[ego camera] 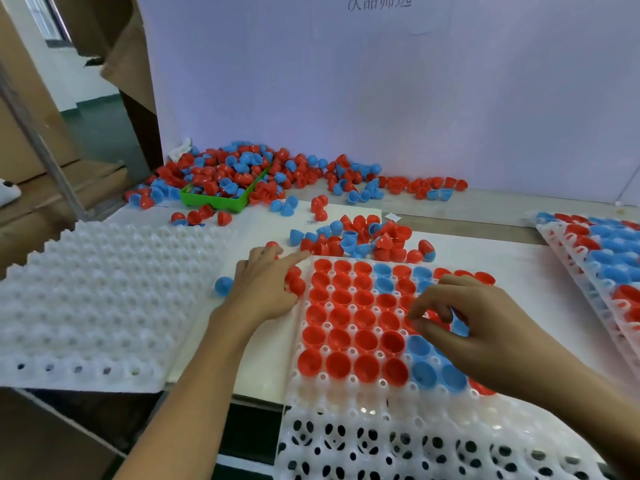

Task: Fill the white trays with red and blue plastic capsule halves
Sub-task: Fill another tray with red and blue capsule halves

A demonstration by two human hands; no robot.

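Capsule halves [349, 337], red and blue, sit open side up in the far rows of the white tray [349, 403] before me; its near rows are bare. From here I judge them light, thin, slick shells that skid or nest when nudged, best pinched at the rim. My left hand [266, 289] curls round a few red halves [296, 284] at the tray's left edge, forefinger out. My right hand [460, 327] hovers mid-tray, fingertips pinched; on what, I cannot tell. A loose pile [367, 239] lies just beyond the tray.
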